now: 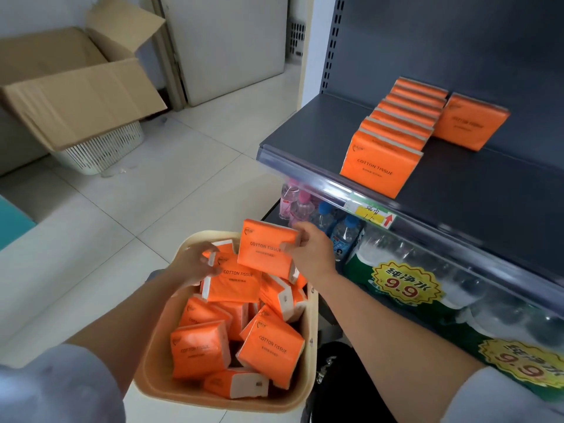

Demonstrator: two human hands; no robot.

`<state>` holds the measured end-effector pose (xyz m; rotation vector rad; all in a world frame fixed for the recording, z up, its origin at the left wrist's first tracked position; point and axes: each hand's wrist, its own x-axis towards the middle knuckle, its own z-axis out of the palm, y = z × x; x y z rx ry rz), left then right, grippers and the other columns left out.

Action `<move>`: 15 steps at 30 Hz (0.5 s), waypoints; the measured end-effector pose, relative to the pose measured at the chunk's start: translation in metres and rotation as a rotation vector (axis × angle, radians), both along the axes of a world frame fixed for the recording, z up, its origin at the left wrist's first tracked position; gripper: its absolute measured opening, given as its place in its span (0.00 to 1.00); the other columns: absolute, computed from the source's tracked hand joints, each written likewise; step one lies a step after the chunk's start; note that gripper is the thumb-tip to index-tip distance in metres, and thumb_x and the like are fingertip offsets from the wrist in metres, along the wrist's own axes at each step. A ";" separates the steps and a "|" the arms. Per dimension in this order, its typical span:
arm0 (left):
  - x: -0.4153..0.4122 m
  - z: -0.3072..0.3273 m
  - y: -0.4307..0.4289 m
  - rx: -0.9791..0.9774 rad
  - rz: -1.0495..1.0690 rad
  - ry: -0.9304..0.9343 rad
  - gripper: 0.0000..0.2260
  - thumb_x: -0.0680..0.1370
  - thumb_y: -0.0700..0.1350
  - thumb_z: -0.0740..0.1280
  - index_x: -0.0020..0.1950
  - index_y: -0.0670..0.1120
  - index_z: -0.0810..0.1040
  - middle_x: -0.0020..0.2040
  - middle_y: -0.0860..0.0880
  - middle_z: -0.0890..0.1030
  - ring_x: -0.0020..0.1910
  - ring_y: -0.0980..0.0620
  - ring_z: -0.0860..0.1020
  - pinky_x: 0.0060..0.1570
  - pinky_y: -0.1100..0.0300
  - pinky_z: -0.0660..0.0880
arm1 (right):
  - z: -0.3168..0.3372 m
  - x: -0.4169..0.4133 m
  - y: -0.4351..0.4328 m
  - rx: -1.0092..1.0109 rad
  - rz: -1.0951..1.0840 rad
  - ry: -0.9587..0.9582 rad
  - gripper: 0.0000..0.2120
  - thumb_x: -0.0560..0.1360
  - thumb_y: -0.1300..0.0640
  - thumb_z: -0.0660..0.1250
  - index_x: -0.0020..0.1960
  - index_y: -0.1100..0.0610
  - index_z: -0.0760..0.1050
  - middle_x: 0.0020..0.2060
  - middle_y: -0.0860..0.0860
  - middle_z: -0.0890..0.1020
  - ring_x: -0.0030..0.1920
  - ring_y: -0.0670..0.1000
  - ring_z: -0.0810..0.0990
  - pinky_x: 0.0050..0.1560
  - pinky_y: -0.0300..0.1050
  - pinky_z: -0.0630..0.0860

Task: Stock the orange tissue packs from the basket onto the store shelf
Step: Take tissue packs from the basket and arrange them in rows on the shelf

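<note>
A beige basket [158, 346] in front of me holds several orange tissue packs [200, 351]. My right hand [311, 250] grips one orange pack [267, 248] by its right edge, lifted above the basket's far rim. My left hand [195, 264] holds the left end of another orange pack [233, 282] that lies on top of the pile. On the dark grey shelf [311, 129] at the right, a row of several orange packs [393, 129] stands upright. One more pack [470, 125] stands beside the row, further back.
Below the shelf are water bottles [338, 227] and shrink-wrapped bottle cases with 9.9 price stickers [406, 285]. An open cardboard box [70, 83] rests on a white perforated bin [103, 151] at the left. White floor tiles lie between them.
</note>
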<state>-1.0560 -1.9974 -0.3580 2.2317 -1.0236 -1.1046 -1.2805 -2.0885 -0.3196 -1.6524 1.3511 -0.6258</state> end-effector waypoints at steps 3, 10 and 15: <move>0.005 0.025 -0.005 -0.048 -0.002 0.017 0.16 0.74 0.37 0.70 0.58 0.50 0.74 0.54 0.43 0.78 0.51 0.43 0.78 0.51 0.48 0.79 | 0.021 -0.004 -0.005 -0.017 -0.039 -0.080 0.18 0.69 0.61 0.75 0.55 0.52 0.74 0.51 0.49 0.80 0.52 0.51 0.80 0.57 0.52 0.78; -0.013 0.079 -0.019 -0.203 -0.023 0.072 0.16 0.74 0.34 0.69 0.58 0.49 0.75 0.49 0.42 0.79 0.49 0.42 0.80 0.50 0.48 0.80 | 0.084 -0.040 -0.022 -0.185 -0.048 -0.187 0.16 0.68 0.65 0.76 0.47 0.52 0.73 0.40 0.42 0.78 0.43 0.45 0.78 0.50 0.45 0.77; -0.049 0.114 -0.036 -0.311 -0.101 0.123 0.16 0.74 0.32 0.69 0.57 0.48 0.75 0.48 0.41 0.79 0.45 0.44 0.79 0.44 0.51 0.79 | 0.121 -0.077 -0.029 -0.292 -0.107 -0.213 0.16 0.67 0.65 0.76 0.47 0.52 0.74 0.38 0.43 0.78 0.44 0.50 0.78 0.52 0.47 0.77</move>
